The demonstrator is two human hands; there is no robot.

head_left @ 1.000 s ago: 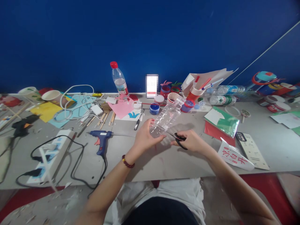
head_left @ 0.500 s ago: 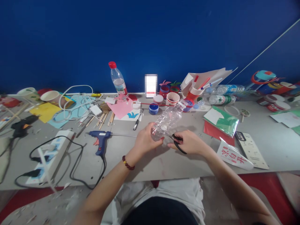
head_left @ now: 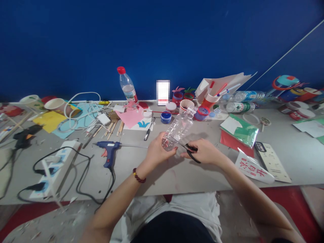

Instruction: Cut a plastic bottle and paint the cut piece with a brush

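Observation:
My left hand (head_left: 157, 152) is wrapped round the base of an empty clear plastic bottle (head_left: 179, 128), which tilts up and away to the right above the grey table (head_left: 162, 172). My right hand (head_left: 206, 152) grips black-handled scissors (head_left: 188, 149). Their blades reach left against the lower part of the bottle, close to my left fingers. A bead bracelet (head_left: 139, 176) sits on my left wrist.
A blue glue gun (head_left: 108, 151) and a power strip (head_left: 57, 165) with black cables lie at left. Paint pots (head_left: 166, 117), paper cups (head_left: 186, 105), a red-capped water bottle (head_left: 128, 86) and coloured paper (head_left: 131, 117) crowd the back. A phone (head_left: 271, 161) and a printed label (head_left: 253, 168) lie at right.
The bottle has turned a little in my left hand and its neck has swung slightly left. Both hands stay close together; the scissors remain at the bottle's lower part.

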